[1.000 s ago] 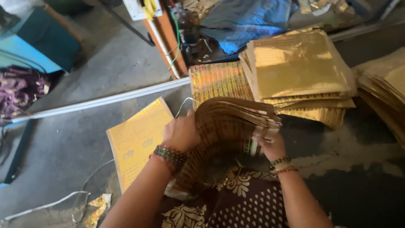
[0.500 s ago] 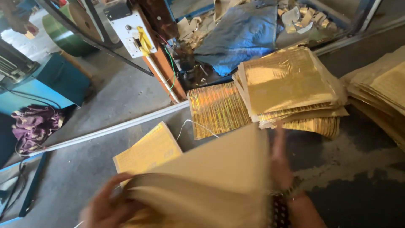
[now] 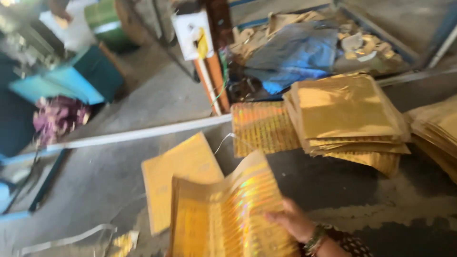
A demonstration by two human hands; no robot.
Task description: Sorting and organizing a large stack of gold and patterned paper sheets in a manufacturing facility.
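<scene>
Your right hand (image 3: 291,220) rests flat on the right edge of a thick bundle of shiny gold foil paper sheets (image 3: 228,219), fingers extended across its face; whether the thumb clamps underneath cannot be told. The bundle stands tilted at near centre. Your left hand is out of view. A flat yellow paper stack (image 3: 173,171) lies on the grey concrete floor (image 3: 109,181) just behind the bundle. A tall pile of gold foil sheets (image 3: 347,114) sits far right.
</scene>
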